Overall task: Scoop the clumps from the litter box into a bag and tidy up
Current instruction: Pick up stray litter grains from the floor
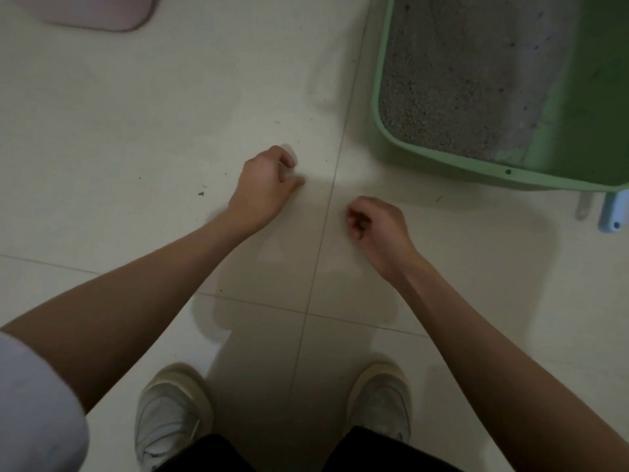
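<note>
Looking down from the head camera, we've got both arms stretched out over the pale glossy tiled floor (136, 131). Our left hand (263, 185) has its fingers loosely curled with nothing in them that we can make out, thumb poking toward the grout line. Our right hand (377, 226) is the same deal: fingers curled in toward the palm, nothing held.

The green plastic litter box (442, 161) sits up at the top right, well apart from both hands, filled with grey gritty litter (449, 80). We honestly can't pick out any clumps in it. Just beside the box's near edge at the far right there's a light blue plastic handle (614, 212) lying on the floor, probably the scoop.

A few dark crumbs (200, 193) are scattered left of the left hand. A pink mat corner (112, 11) shows top left, and our two white sneakers (170, 413) are at the bottom.
</note>
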A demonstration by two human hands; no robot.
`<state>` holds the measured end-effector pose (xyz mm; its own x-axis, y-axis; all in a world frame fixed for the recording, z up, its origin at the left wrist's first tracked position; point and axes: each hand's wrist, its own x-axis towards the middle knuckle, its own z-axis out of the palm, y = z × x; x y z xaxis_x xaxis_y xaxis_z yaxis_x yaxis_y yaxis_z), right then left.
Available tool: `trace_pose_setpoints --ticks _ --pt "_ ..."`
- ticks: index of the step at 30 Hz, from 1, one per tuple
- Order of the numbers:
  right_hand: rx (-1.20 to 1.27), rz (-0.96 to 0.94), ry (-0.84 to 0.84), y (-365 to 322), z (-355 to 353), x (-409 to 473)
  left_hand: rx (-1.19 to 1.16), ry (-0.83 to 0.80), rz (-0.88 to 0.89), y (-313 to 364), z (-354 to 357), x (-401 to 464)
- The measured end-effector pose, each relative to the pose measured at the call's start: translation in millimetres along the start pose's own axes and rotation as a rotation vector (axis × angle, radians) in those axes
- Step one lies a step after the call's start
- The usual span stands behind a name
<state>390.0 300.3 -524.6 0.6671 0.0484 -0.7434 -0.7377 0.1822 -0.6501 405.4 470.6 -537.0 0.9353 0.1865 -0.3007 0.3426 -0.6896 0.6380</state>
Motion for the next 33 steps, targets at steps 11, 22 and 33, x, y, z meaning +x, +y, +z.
trace_pose_setpoints --ticks 11,22,33 --pt "-0.224 -0.054 -0.034 -7.6 -22.4 0.6 0.125 -0.059 -0.005 13.5 7.4 14.5" --pt "-0.440 -0.148 -0.015 -27.2 42.0 29.2 -0.984 -0.037 -0.452 0.0 -44.9 -6.1" --pt "-0.991 -0.459 0.309 -53.1 89.7 75.7 -1.293 0.042 -0.659 -54.2 -95.8 -48.1"
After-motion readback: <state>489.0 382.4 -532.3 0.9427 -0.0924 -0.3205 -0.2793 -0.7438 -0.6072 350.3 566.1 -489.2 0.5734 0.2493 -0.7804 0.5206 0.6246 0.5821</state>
